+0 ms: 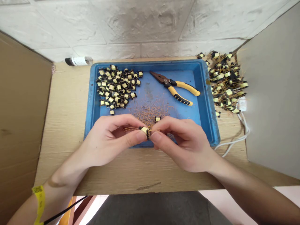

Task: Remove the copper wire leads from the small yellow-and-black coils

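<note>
Between my two hands, over the front of a blue tray [150,65], is a small black and pale-yellow coil part [144,130] with thin copper wires. My left hand [112,137] grips its body between thumb and forefinger. The thumb and forefinger of my right hand [182,140] pinch the wires at its right end. Just behind my right fingertips lies another coil part [157,119] in the tray. Copper wire scraps [150,113] are strewn behind the held part.
Pliers with yellow and black handles [173,87] lie in the tray, right of a pile of coil parts [117,87]. More wired parts [226,81] are heaped right of the tray, beside a white plug [242,103] and cable. A small bottle [79,61] lies back left.
</note>
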A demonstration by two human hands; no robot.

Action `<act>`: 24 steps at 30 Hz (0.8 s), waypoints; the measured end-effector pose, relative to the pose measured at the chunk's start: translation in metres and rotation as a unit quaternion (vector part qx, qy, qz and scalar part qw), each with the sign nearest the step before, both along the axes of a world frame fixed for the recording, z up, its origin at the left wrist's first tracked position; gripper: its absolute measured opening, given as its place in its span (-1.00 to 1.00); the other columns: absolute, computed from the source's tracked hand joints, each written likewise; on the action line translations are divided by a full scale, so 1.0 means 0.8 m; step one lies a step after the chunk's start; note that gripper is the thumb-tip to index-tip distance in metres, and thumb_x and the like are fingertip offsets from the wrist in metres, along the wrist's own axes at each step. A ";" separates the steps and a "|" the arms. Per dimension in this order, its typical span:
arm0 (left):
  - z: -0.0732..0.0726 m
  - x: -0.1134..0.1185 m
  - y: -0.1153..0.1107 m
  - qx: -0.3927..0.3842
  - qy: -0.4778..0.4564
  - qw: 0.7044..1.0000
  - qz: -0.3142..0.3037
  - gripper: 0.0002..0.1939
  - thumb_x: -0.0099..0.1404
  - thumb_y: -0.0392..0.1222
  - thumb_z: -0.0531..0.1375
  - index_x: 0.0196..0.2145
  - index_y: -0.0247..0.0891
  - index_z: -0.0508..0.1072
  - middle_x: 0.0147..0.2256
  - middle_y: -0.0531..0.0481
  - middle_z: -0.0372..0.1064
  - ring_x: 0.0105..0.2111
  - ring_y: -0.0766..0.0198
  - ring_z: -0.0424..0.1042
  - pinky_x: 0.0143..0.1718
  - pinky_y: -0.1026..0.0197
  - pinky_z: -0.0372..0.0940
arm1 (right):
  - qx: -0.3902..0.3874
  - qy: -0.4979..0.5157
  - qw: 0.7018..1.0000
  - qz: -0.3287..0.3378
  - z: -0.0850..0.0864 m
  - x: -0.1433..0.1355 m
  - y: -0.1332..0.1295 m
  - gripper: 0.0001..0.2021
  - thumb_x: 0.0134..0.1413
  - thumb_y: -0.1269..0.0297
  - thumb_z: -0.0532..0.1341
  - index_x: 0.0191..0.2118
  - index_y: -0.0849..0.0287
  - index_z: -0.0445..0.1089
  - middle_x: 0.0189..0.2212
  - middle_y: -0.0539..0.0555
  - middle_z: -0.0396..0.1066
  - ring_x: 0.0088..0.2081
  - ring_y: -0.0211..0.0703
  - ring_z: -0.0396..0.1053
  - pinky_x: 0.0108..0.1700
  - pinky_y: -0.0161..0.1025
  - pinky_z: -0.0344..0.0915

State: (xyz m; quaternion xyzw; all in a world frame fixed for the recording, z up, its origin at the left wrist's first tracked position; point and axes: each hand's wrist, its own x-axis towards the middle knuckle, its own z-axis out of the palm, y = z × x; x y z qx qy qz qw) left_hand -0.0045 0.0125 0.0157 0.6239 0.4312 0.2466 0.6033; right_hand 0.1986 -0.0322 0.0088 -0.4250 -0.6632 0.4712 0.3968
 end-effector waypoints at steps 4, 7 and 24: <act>0.000 0.001 0.000 0.000 -0.007 1.000 0.008 -0.99 0.18 -0.22 0.40 -0.41 -0.15 0.66 -0.50 0.13 0.58 -0.54 0.43 0.45 -0.53 0.53 0.34 | -0.004 -0.004 1.000 0.001 0.000 -0.001 0.000 -0.85 0.33 0.35 0.21 -0.31 0.19 0.44 -0.57 -0.12 0.36 -0.54 -0.42 0.28 -0.49 -0.44 0.20; 0.000 0.001 0.000 0.000 -0.006 1.000 0.008 -0.99 0.17 -0.23 0.40 -0.41 -0.15 0.66 -0.50 0.13 0.58 -0.53 0.43 0.46 -0.52 0.53 0.35 | -0.007 -0.007 1.000 0.002 0.001 -0.002 0.000 -0.86 0.32 0.35 0.21 -0.31 0.19 0.44 -0.58 -0.12 0.36 -0.54 -0.42 0.28 -0.50 -0.44 0.19; 0.002 0.001 -0.001 -0.011 -0.017 1.000 0.012 -0.94 0.17 -0.27 0.40 -0.42 -0.12 0.65 -0.49 0.19 0.59 -0.51 0.48 0.48 -0.47 0.59 0.35 | -0.017 -0.005 1.000 0.008 0.001 0.000 0.001 -0.85 0.34 0.34 0.20 -0.30 0.19 0.45 -0.55 -0.11 0.39 -0.52 -0.40 0.30 -0.48 -0.43 0.20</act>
